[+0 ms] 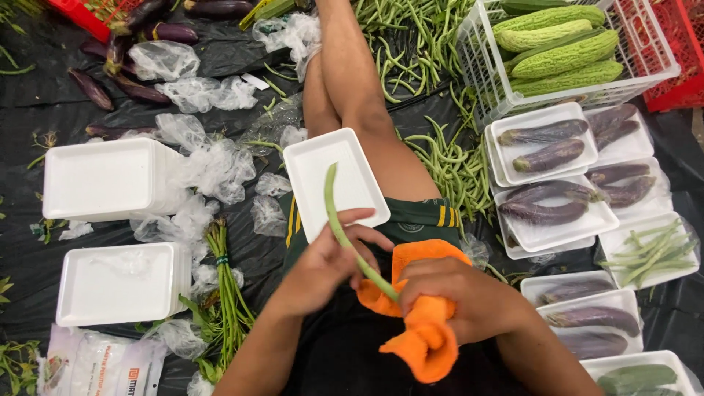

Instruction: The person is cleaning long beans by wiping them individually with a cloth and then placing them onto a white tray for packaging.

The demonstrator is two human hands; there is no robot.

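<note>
One view only, from your head camera, looking down at your lap. Your left hand [323, 264] pinches a long green bean [345, 231] between thumb and fingers, about midway along its length; the upper end rises free over a white foam tray [315, 158] that rests on your thigh. Your right hand [458, 297] is closed around an orange cloth [425, 334], and the bean's lower end runs into that cloth, so the tip is hidden. The cloth bunches and hangs below your fist.

Handling judgement: the bean looks light, slender and flexible, bowing along its length. It should bend before it snaps, yet a sharp kink would likely break it. Hold it near the middle, as you do now, or support both ends. The skin looks smooth; I cannot tell whether it is wet.

Surroundings: a heap of loose beans [425, 51] lies beyond your knee. Two stacks of trays [103, 180] sit at your left among crumpled plastic bags [213, 165], with a tied bundle of greens [224, 282] near them. At your right, packed eggplants [546, 143] fill more trays, and a white basket [477, 66] holds bitter gourds [565, 51].
</note>
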